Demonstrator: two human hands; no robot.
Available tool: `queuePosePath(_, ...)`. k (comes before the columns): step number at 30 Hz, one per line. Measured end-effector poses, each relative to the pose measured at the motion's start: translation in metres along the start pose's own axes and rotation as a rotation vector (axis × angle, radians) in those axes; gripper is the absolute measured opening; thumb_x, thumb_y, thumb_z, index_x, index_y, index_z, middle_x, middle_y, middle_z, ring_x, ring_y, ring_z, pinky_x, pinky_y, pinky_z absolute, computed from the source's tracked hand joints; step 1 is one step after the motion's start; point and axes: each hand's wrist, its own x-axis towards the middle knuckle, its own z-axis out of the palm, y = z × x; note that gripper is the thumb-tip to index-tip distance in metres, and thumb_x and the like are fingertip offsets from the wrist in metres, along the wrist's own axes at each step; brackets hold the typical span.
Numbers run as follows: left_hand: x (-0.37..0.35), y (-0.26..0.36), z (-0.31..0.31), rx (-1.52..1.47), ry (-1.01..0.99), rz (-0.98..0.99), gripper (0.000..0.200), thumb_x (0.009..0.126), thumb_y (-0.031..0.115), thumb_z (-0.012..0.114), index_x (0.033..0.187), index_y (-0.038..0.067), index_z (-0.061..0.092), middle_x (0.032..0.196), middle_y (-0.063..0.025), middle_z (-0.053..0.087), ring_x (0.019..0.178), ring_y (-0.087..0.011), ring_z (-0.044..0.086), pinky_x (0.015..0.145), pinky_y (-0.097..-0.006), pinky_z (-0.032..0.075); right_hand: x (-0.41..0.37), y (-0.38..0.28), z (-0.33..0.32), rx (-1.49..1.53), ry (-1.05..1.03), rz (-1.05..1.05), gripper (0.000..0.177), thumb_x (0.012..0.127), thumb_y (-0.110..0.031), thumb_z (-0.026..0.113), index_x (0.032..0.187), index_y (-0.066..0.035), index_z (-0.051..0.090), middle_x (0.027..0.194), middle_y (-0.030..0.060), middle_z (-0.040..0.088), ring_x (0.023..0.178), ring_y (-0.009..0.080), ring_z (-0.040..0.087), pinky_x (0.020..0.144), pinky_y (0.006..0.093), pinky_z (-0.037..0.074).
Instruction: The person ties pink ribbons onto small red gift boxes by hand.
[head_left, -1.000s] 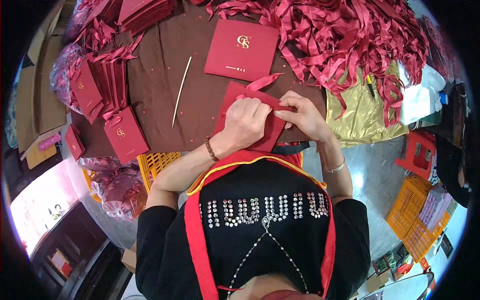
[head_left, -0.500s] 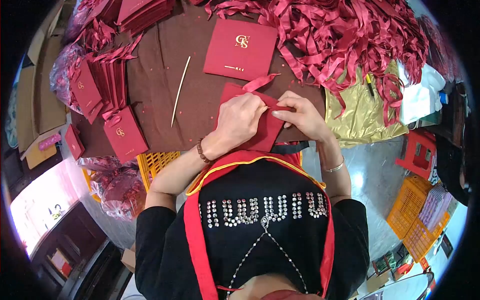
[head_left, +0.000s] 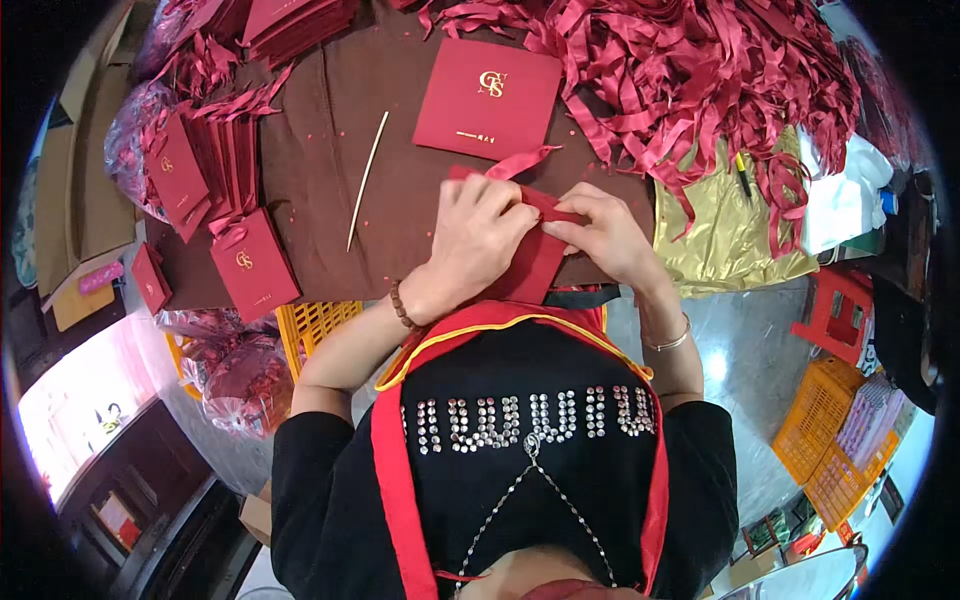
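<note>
A dark red gift bag (head_left: 537, 262) lies at the near edge of the table, close to my body. My left hand (head_left: 478, 235) rests over its upper part with fingers curled in, gripping it. At the bag's upper right edge my right hand (head_left: 605, 230) pinches with thumb and forefinger. The exact spot between my fingertips is too small to make out. A red ribbon (head_left: 522, 163) sticks out above the bag. Just beyond it lies a flat red bag (head_left: 487, 100) with gold lettering.
A thin pale stick (head_left: 367, 182) lies left of my hands. Finished-looking red bags with ribbon handles (head_left: 255, 265) stand at the left. Red ribbons (head_left: 690, 85) heap at the upper right, beside gold wrapping (head_left: 735, 225) with a yellow-black pen (head_left: 742, 175). Below are yellow crates (head_left: 815, 410).
My left hand has shifted slightly, its fingers rolling over the bag. My right hand keeps its pinch in nearly the same place. The view has moved a little.
</note>
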Motion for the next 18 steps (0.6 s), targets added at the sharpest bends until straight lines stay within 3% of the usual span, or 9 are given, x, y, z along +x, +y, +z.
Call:
queuePosePath(4,0.014,-0.004,-0.013,-0.104,-0.103,-0.105,0.022,0.072,0.021,0.070,0.092,0.015,0.063,0.097,0.0014,0.059,0.089,-0.0202,0.050,0.078,-0.0370,0.032,-0.001,-0.003,0.001,-0.009,-0.004,0.004,0.019,0.082,-0.009,0.065,0.095,0.005,0.062,0.093,0.0062,0.053,0.078,0.0124,0.058,0.058,0.0240,0.053)
queuePosePath(5,0.015,-0.007,-0.014,-0.101,-0.101,-0.107,0.022,0.072,0.021,0.070,0.092,0.015,0.063,0.097,0.0014,0.059,0.089,-0.0202,0.050,0.078,-0.0370,0.032,-0.001,0.000,0.002,-0.137,0.036,-0.086,0.020,0.081,-0.009,0.065,0.095,0.005,0.062,0.093,0.0080,0.055,0.077,0.0150,0.059,0.059,0.0259,0.053)
queuePosePath(9,0.031,-0.025,-0.021,-0.221,-0.263,-0.126,0.019,0.080,0.030,0.061,0.088,0.013,0.066,0.084,-0.0027,0.061,0.088,-0.0215,0.053,0.074,-0.0377,0.032,-0.008,-0.008,0.011,-0.479,0.212,-0.322,0.020,0.080,-0.010,0.066,0.095,0.002,0.062,0.093,0.0130,0.059,0.077,0.0255,0.061,0.064,0.0323,0.051)
queuePosePath(11,0.044,-0.040,-0.021,-0.348,-0.555,-0.255,0.023,0.084,0.027,0.058,0.087,0.006,0.067,0.078,-0.0081,0.064,0.077,-0.0257,0.058,0.069,-0.0358,0.043,-0.010,-0.010,0.019,-0.476,0.251,-0.345,0.019,0.080,-0.011,0.066,0.095,0.001,0.062,0.093,0.0133,0.060,0.079,0.0278,0.061,0.065,0.0335,0.050)
queuePosePath(12,0.053,-0.040,-0.025,-0.443,-0.656,-0.313,0.024,0.084,0.024,0.057,0.086,0.002,0.066,0.068,-0.0125,0.061,0.064,-0.0252,0.059,0.061,-0.0351,0.045,-0.010,-0.010,0.022,-0.474,0.290,-0.370,0.019,0.080,-0.012,0.066,0.095,0.000,0.062,0.093,0.0136,0.060,0.080,0.0302,0.061,0.067,0.0347,0.050)
queuePosePath(13,0.059,-0.042,-0.024,-0.439,-0.653,-0.314,0.024,0.084,0.024,0.057,0.086,0.002,0.066,0.068,-0.0125,0.061,0.064,-0.0252,0.059,0.061,-0.0351,0.045,-0.009,-0.009,0.024,-0.474,0.288,-0.374,0.019,0.080,-0.012,0.066,0.095,0.000,0.062,0.093,0.0136,0.060,0.080,0.0302,0.061,0.067,0.0347,0.050)
queuePosePath(15,0.070,-0.046,-0.021,-0.495,-0.925,-0.403,0.025,0.082,0.024,0.057,0.086,0.001,0.066,0.065,-0.0142,0.060,0.061,-0.0191,0.057,0.061,-0.0343,0.045,-0.008,-0.008,0.026,-0.475,0.301,-0.341,0.019,0.080,-0.011,0.066,0.095,0.000,0.062,0.094,0.0134,0.060,0.080,0.0297,0.061,0.067,0.0348,0.050)
queuePosePath(16,0.077,-0.046,-0.021,-0.499,-1.003,-0.403,0.026,0.079,0.023,0.058,0.084,-0.001,0.066,0.060,-0.0115,0.057,0.058,-0.0136,0.053,0.056,-0.0332,0.042,-0.008,-0.009,0.027,-0.475,0.303,-0.344,0.019,0.080,-0.011,0.066,0.095,0.000,0.062,0.094,0.0134,0.060,0.080,0.0297,0.061,0.067,0.0348,0.050)
queuePosePath(18,0.083,-0.049,-0.011,-0.540,-1.075,-0.456,0.026,0.077,0.022,0.058,0.082,-0.002,0.066,0.058,-0.0092,0.056,0.057,-0.0132,0.050,0.054,-0.0327,0.040,-0.010,-0.009,0.029,-0.445,0.332,-0.342,0.019,0.080,-0.012,0.066,0.094,-0.001,0.062,0.095,0.0133,0.060,0.080,0.0298,0.061,0.068,0.0351,0.050)
